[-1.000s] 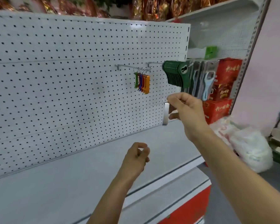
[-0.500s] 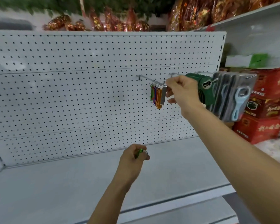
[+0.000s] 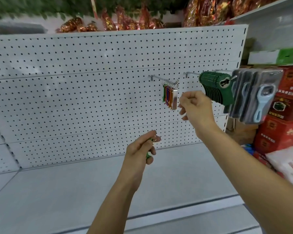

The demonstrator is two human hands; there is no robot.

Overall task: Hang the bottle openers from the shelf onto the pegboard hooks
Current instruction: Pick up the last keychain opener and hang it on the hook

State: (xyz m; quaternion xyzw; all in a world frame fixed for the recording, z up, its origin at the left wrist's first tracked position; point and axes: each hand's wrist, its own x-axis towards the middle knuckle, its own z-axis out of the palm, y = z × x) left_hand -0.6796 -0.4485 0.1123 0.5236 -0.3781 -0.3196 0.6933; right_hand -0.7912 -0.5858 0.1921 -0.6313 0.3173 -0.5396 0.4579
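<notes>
One green bottle opener [image 3: 149,150] is pinched in the left hand [image 3: 140,149] above the shelf [image 3: 74,191]; the right hand [image 3: 195,105] is curled empty (beside the hung openers [image 3: 170,97]). If the hook [image 3: 162,78] is missed, a drop is risked.

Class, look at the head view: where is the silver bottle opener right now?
The silver bottle opener hangs on the pegboard hook right of centre, at the front of the row of coloured openers, just left of the right hand.
</notes>
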